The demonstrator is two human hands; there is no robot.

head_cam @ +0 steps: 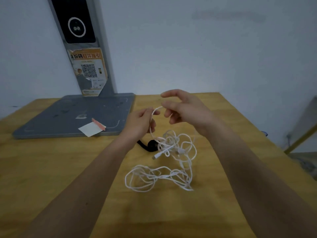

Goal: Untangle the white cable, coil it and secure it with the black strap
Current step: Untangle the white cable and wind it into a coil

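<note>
1. Left hand (142,123), raised above the worktop (223,212): fingers curled round a strand of the white cable (164,170), gripping it near the top of a small arc.
2. Right hand (185,109), level with the left and just beside it: index finger and thumb spread apart and extended, lower fingers bent inward. The cable arc runs up to these bent fingers; whether they pinch the strand or only touch it, cannot tell.
3. From the left hand the strand drops in a curve down to the tangle below.
4. The cable lies mostly on the worktop in two loose heaps joined by strands: a tighter knot of loops directly under the hands, and a wider, flatter spread of loops nearer the person.
5. A white plug end (157,156) pokes out of the upper heap toward the left.
6. The black strap (148,146) lies on the worktop at the left edge of the upper heap, partly under the white loops and touching them.
7. Both bare forearms reach in from the near edge.
8. Further left and back: a grey flat base plate (51,121) on the worktop, with a white paper slip (90,129) and a pink strip (99,124) lying on it.
9. A grey post (101,48) rises from the plate, carrying a black panel (75,21) with a white ring, and an orange sticker (87,69) with a QR code.
10. Pale wall (205,48) behind.
</note>
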